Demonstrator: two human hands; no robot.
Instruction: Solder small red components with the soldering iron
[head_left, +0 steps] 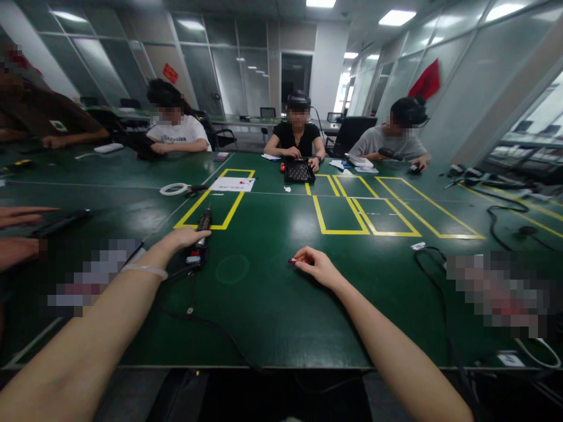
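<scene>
On the left, my left hand (pixel 189 237) is closed around a black electric screwdriver (pixel 204 220), whose thin tip points away from me. A small red and light-blue piece (pixel 192 258) is just below that hand, and a black cord (pixel 211 323) runs from there toward the front edge. My right hand (pixel 314 265) pinches a tiny red and white part (pixel 292 261) between thumb and fingertips, low over the green table (pixel 264 316). What exactly the tiny part is, I cannot tell.
Yellow tape rectangles (pixel 345 232) mark the tabletop. A paper sheet (pixel 231 184) and a white cable coil (pixel 173 189) lie ahead. Opposite, a person handles a black tray (pixel 299 171). Black cables (pixel 492 214) trail on the right. Another person's hands (pixel 21 234) are at far left.
</scene>
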